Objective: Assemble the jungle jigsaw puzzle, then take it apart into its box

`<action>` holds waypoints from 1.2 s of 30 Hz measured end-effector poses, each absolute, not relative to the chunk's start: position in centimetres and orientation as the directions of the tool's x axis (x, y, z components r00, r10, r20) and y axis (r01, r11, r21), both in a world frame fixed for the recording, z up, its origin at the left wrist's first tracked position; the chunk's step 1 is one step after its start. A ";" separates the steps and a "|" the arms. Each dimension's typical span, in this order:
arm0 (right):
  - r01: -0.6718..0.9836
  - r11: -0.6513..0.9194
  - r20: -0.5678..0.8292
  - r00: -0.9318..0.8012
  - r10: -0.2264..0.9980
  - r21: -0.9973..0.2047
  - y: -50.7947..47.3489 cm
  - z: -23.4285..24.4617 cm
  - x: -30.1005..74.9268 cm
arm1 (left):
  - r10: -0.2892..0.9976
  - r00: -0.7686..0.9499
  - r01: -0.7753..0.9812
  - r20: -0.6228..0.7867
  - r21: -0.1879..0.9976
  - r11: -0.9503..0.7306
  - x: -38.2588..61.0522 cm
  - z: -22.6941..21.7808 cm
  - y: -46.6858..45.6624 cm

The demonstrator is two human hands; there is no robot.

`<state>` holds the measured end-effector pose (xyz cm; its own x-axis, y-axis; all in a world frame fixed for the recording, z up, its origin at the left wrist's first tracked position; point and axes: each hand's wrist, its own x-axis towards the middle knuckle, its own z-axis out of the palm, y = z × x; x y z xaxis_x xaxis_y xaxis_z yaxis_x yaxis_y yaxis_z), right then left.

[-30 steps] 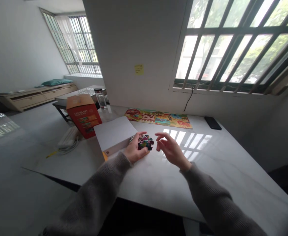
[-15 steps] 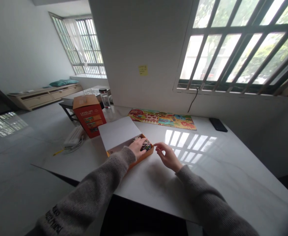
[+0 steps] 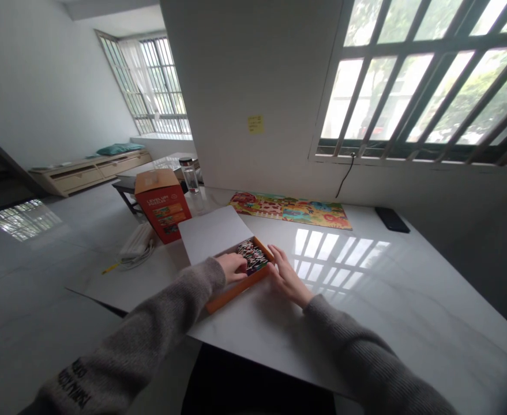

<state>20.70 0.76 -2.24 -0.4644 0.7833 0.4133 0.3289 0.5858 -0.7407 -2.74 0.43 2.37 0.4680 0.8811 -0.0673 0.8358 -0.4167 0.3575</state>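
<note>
An orange box [image 3: 231, 293] lies on the table with its white lid [image 3: 212, 231] folded back to the left. Many small, dark, multicoloured pieces, which look like puzzle pieces [image 3: 255, 256], fill its right part. My left hand [image 3: 231, 268] reaches into the box over its near side, bent fingers against the pieces, thumb and forefinger a little apart. Nothing held shows in it; its fingertips are partly hidden. My right hand [image 3: 288, 279] is around the box's right end, fingers at the far corner and thumb near the front.
Behind the box, a colourful picture strip [image 3: 292, 211] lies along the wall. A red puzzle carton [image 3: 162, 210] and a glass bottle [image 3: 190, 176] stand at the back left, near a white cloth bundle with a cord [image 3: 136, 245]. A black phone [image 3: 391, 220] lies at the right.
My left hand has slid left across the pieces, uncovering more of them. My right hand has come from beside the box onto its right end, fingers straighter. The view has shifted slightly.
</note>
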 end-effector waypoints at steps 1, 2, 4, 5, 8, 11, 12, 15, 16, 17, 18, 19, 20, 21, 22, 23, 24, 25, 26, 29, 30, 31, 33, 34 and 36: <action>0.317 0.583 0.404 -0.479 0.779 -0.748 0.8 -2.5 20.4 | 0.865 0.498 0.823 -0.062 0.347 -0.449 -2.2 2.0 0.6; 0.305 0.585 0.402 -0.492 0.773 -0.752 0.9 -2.7 20.1 | 0.855 0.516 0.815 -0.051 0.335 -0.472 -1.7 1.7 0.8; 0.294 0.589 0.404 -0.499 0.767 -0.753 0.9 -3.2 19.8 | 0.859 0.512 0.815 -0.017 0.326 -0.479 -0.8 1.4 1.0; 0.294 0.588 0.404 -0.498 0.767 -0.754 0.9 -3.3 19.8 | 0.870 0.494 0.822 -0.007 0.329 -0.464 -0.6 1.4 1.0; 0.290 0.584 0.404 -0.494 0.770 -0.759 0.8 -3.5 19.9 | 0.904 0.426 0.857 -0.032 0.335 -0.392 -1.2 2.0 0.9; 0.270 0.587 0.417 -0.488 0.767 -0.764 0.9 -3.6 20.0 | 0.898 0.428 0.864 -0.098 0.336 -0.375 -2.7 2.7 0.9; 0.264 0.583 0.419 -0.481 0.770 -0.768 0.9 -3.6 20.0 | 0.888 0.442 0.858 -0.127 0.349 -0.377 -3.1 2.7 0.9; 0.254 0.549 0.406 -0.450 0.796 -0.796 1.2 -3.7 20.0 | 0.870 0.458 0.839 -0.184 0.413 -0.354 -3.3 2.1 1.2; 0.251 0.541 0.403 -0.441 0.802 -0.802 1.2 -3.7 20.0 | 0.873 0.454 0.835 -0.180 0.427 -0.346 -3.0 1.7 1.3; 0.249 0.542 0.406 -0.438 0.802 -0.803 1.2 -3.8 20.0 | 0.879 0.447 0.835 -0.167 0.432 -0.342 -2.6 1.4 1.4; 0.247 0.550 0.414 -0.440 0.797 -0.797 1.2 -3.8 20.0 | 0.886 0.438 0.837 -0.150 0.427 -0.342 -2.1 1.1 1.5; 0.249 0.564 0.425 -0.445 0.789 -0.787 1.1 -3.7 20.0 | 0.892 0.431 0.841 -0.133 0.417 -0.345 -1.5 0.8 1.6; 0.255 0.577 0.434 -0.448 0.782 -0.776 1.0 -3.7 20.1 | 0.891 0.436 0.842 -0.124 0.406 -0.355 -1.0 0.6 1.7; 0.266 0.586 0.441 -0.446 0.779 -0.766 0.8 -3.7 20.1 | 0.883 0.454 0.837 -0.121 0.400 -0.375 -0.6 0.5 1.7; 0.279 0.590 0.444 -0.442 0.779 -0.758 0.6 -3.7 20.1 | 0.868 0.481 0.823 -0.121 0.402 -0.400 -0.3 0.6 1.8; 0.294 0.592 0.445 -0.438 0.782 -0.751 0.4 -3.7 20.1 | 0.850 0.515 0.802 -0.116 0.415 -0.429 -0.3 0.9 1.7; 0.309 0.593 0.444 -0.436 0.783 -0.743 0.3 -3.8 20.2 | 0.828 0.550 0.775 -0.108 0.436 -0.457 -0.5 1.3 1.6; 0.324 0.597 0.442 -0.439 0.782 -0.734 0.1 -3.8 20.3 | 0.810 0.579 0.747 -0.094 0.459 -0.481 -0.9 1.8 1.3; 0.336 0.605 0.444 -0.446 0.777 -0.722 0.1 -3.9 20.5 | 0.807 0.587 0.730 -0.069 0.478 -0.490 -1.7 2.4 0.8; 0.361 0.659 0.469 -0.488 0.736 -0.660 0.3 -3.8 21.4 | 0.884 0.466 0.784 0.036 0.447 -0.431 -5.1 4.0 -1.6; 0.368 0.680 0.476 -0.506 0.719 -0.634 0.5 -3.7 21.9 | 0.941 0.305 0.849 0.148 0.405 -0.339 -6.4 4.2 -2.7; 0.379 0.697 0.479 -0.524 0.704 -0.609 0.7 -3.6 22.3 | 0.952 0.138 0.899 0.272 0.369 -0.235 -7.7 4.0 -3.8; 0.421 0.712 0.468 -0.548 0.693 -0.562 0.9 -3.3 23.1 | 0.916 -0.052 0.928 0.398 0.359 -0.104 -9.7 2.9 -6.0; 0.448 0.713 0.460 -0.552 0.695 -0.540 0.9 -3.2 23.4 | 0.904 -0.102 0.916 0.414 0.394 -0.077 -10.4 1.9 -6.8; 0.503 0.706 0.443 -0.553 0.706 -0.499 0.5 -3.1 23.8 | 0.918 -0.145 0.846 0.369 0.527 -0.078 -10.9 -0.3 -7.8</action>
<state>23.79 0.51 -3.07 -0.5527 0.7060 0.4428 0.5026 0.7063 -0.4986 -10.91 -7.81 -0.29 -0.1447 0.9182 0.3687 0.8461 -0.0784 0.5273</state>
